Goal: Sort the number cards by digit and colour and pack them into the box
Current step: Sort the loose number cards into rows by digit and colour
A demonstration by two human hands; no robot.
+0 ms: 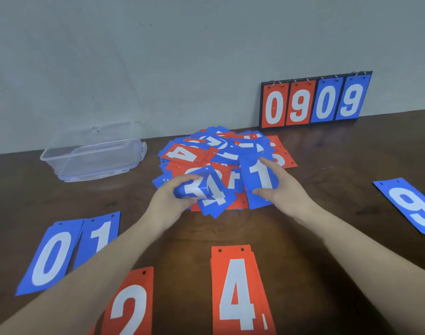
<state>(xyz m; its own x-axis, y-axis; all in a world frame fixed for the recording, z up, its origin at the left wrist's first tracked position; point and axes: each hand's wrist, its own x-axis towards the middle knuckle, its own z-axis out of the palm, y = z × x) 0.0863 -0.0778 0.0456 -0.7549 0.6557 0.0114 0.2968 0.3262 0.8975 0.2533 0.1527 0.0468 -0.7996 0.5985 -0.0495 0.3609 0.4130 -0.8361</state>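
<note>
A loose heap of red and blue number cards (206, 153) lies mid-table. My left hand (169, 199) grips a bent blue 3 card (194, 189) at the heap's near edge. My right hand (281, 187) holds a blue 1 card (260, 175) by its sides. Sorted cards lie nearer me: a blue 0 (49, 257), a blue 1 (99, 235), a red 2 (129, 303), a red 4 stack (238, 291) and a blue 9 (412, 206) at right. The clear plastic box (93, 153) stands empty at the back left.
A flip scoreboard (313, 100) showing 0 9 0 9 leans against the grey wall at the back right. The dark wooden table (327, 165) runs to the wall. Bare wood shows between the heap and the sorted cards.
</note>
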